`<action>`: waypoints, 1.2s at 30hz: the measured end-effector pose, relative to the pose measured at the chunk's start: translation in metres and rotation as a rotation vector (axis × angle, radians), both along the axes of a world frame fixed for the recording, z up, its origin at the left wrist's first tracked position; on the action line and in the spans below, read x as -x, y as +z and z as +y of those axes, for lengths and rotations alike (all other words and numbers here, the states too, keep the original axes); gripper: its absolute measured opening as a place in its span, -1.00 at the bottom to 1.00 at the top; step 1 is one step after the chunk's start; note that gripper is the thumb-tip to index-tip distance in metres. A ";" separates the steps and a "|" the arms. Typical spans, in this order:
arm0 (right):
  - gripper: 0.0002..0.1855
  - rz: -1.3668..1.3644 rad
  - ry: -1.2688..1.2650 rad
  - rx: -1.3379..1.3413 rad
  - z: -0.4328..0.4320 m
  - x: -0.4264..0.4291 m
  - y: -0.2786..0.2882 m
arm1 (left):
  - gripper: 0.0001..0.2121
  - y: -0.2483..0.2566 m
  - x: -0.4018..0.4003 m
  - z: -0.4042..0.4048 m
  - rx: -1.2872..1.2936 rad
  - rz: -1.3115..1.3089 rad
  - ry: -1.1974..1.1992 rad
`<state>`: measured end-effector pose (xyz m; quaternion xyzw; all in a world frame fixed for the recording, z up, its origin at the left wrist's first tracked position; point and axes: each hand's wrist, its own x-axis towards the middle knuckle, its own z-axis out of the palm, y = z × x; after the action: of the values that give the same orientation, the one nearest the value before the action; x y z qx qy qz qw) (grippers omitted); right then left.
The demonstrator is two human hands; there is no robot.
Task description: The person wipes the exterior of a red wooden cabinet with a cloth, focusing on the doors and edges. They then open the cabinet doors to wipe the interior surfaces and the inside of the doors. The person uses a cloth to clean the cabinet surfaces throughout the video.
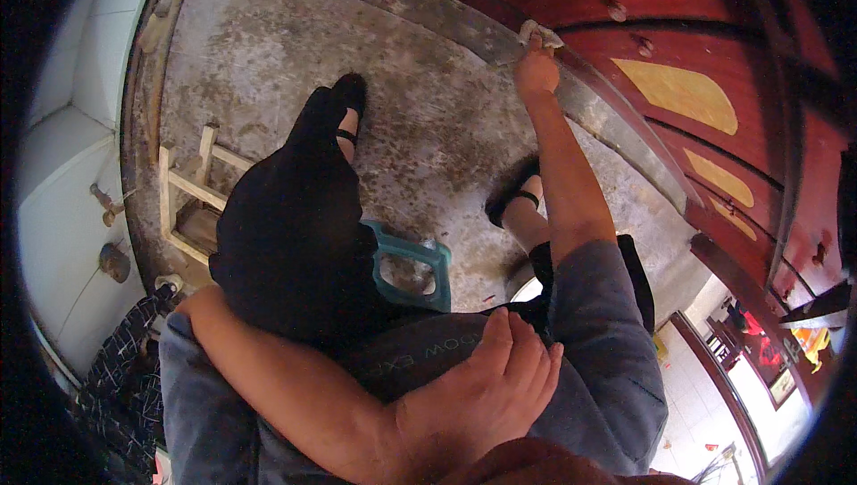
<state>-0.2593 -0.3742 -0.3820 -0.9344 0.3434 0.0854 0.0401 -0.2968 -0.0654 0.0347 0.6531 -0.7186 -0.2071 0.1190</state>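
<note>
My right hand (537,73) reaches forward and grips a crumpled, pale cloth (541,33). The cloth touches the bottom edge of a dark red cabinet (589,23) with yellow door panels. Most of that cloth is in view past my fingertips. Bent across my body, my left hand (485,388) lies on the front of my grey top (428,361) and holds nothing. Its fingers are stretched out and slightly apart.
A teal plastic stool (442,277) shows between my legs. A wooden stool frame (167,197) stands on the stained floor (415,103) to the left, near a white tiled wall (67,184). Patterned dark fabric (127,351) hangs at lower left. A doorway frame (710,371) is at right.
</note>
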 end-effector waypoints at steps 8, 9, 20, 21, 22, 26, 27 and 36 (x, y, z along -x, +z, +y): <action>-0.36 0.363 0.168 0.132 -0.063 0.061 0.045 | -0.59 -0.004 -0.007 0.004 -0.067 -0.021 0.048; -0.36 0.360 0.159 0.142 -0.077 0.077 0.042 | -0.58 -0.009 -0.002 0.008 -0.016 0.006 0.085; -0.37 0.151 0.047 -0.004 -0.177 0.239 0.136 | -0.70 -0.037 -0.013 -0.012 0.153 -0.023 0.136; -0.36 0.039 0.217 0.014 -0.178 0.257 0.146 | -0.68 -0.041 -0.013 -0.019 0.197 0.001 0.115; -0.36 0.015 0.203 0.015 -0.166 0.259 0.155 | -0.67 -0.047 -0.012 -0.024 0.177 -0.047 0.173; -0.31 -0.235 -0.115 -0.051 -0.138 0.287 0.197 | -0.65 -0.053 -0.005 -0.050 0.279 -0.103 0.247; -0.27 -0.342 -0.150 -0.027 -0.133 0.298 0.201 | -0.66 -0.052 0.000 -0.051 0.360 -0.081 0.259; -0.26 -0.624 -0.763 -0.084 -0.082 0.289 0.242 | -0.71 0.021 0.059 0.011 0.409 -0.110 0.060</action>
<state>-0.5482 -0.4562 -0.1398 -0.7206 0.6291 -0.2052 0.2071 -0.3558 -0.0548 0.0558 0.6469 -0.7312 -0.0170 0.2159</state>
